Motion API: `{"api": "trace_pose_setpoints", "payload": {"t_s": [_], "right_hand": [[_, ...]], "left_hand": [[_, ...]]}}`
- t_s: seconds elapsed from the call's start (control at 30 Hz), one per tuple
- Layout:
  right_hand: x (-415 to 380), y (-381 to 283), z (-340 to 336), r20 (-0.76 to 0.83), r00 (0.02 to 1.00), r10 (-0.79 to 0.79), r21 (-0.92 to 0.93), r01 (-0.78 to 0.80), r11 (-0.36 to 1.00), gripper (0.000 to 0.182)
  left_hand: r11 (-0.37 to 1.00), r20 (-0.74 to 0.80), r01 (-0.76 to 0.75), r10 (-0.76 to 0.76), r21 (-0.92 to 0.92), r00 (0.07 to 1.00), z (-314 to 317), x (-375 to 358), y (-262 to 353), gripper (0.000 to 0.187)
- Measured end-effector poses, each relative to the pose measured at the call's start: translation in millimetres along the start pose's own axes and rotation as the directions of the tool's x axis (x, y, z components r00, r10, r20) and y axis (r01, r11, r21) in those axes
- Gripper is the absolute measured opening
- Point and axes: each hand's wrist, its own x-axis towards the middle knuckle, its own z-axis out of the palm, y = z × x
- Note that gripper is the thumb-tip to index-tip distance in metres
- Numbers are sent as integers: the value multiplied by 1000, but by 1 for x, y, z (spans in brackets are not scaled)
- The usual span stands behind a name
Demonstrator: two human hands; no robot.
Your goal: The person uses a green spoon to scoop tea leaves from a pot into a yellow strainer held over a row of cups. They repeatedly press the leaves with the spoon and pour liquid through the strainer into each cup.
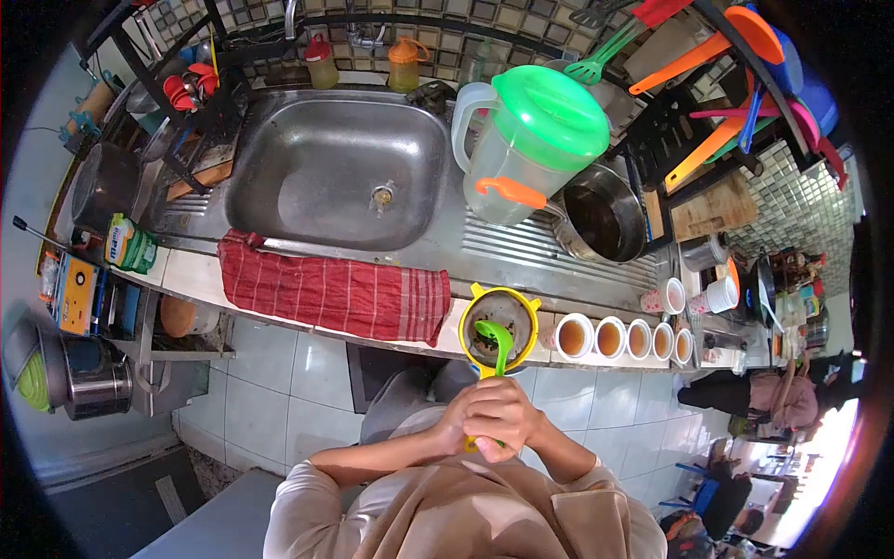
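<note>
My two hands meet low in the middle, fingers closed and partly overlapping. My right hand [503,412] wraps round the handle of a green spoon [501,341]. The spoon's head rests inside a yellow-rimmed strainer [506,307] with dark bits, perhaps tea leaves, on its mesh. My left hand [453,421] is closed at the strainer's yellow handle, mostly behind the right hand. Just right of the strainer, several white cups [575,336] of brown liquid stand in a row along the counter edge. A red checked cloth [331,291] lies to the left.
Behind the cloth is a steel sink [340,168]. A clear pitcher with a green lid [549,112] stands right of it, beside a pot [603,219] of dark liquid. More cups [663,296] lie on their sides farther right. Utensils [708,56] hang at upper right.
</note>
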Motion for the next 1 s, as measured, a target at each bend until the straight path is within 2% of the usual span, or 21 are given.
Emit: {"api": "trace_pose_setpoints", "payload": {"t_s": [0.07, 0.17, 0.27, 0.37, 0.4, 0.43, 0.47, 0.53, 0.57, 0.63, 0.73, 0.8, 0.93, 1.0], "right_hand": [[-2, 1, 1, 37, 999, 14, -29, -13, 1000, 15], [-1, 2, 1, 77, 997, 27, -62, -22, 998, 15], [0, 3, -1, 55, 998, 18, -48, -16, 999, 15], [-6, 8, -8, 1, 1000, 9, 9, -9, 1000, 14], [-7, 9, -10, -28, 1000, 10, 49, -9, 999, 14], [-5, 11, -11, -149, 989, -15, 71, 26, 997, 14], [-5, 11, -13, -148, 989, -17, 69, 28, 997, 14], [-4, 10, -17, -344, 939, 11, 66, 13, 998, 42], [2, 6, -20, -371, 929, 8, 37, 6, 999, 47], [3, 3, -21, -385, 923, -4, 77, 36, 996, 47], [2, -1, -17, -372, 928, -16, 118, 64, 991, 45], [1, -2, -11, -345, 939, -17, 122, 62, 991, 44], [0, 2, -4, -333, 943, 3, 118, 39, 992, 43], [-1, 3, -5, -347, 938, -1, 104, 39, 994, 44]], "left_hand": [[981, -2, 160, -162, -105, 987, 0, 2, 19, 14], [886, 27, 385, -392, -258, 920, 0, 8, 53, 15], [718, 95, 576, -591, -390, 801, 2, 16, 88, 21], [494, 192, 718, -742, -491, 642, 5, 27, 123, 30], [495, 193, 717, -741, -490, 643, 4, 26, 120, 30], [477, 233, 722, -729, -501, 643, 3, 26, 112, 11], [459, 273, 727, -716, -511, 643, 4, 26, 110, 17], [465, 252, 707, -711, -532, 657, 6, 25, 110, 21], [448, 311, 725, -692, -523, 652, 4, 26, 109, 21], [432, 368, 741, -669, -514, 646, 2, 26, 108, 21], [423, 350, 746, -691, -514, 633, 5, 26, 114, 21], [469, 238, 732, -737, -493, 633, 8, 25, 116, 22], [509, 247, 708, -698, -490, 672, 5, 21, 107, 23], [432, 240, 728, -748, -532, 619, 3, 20, 104, 23]]}}
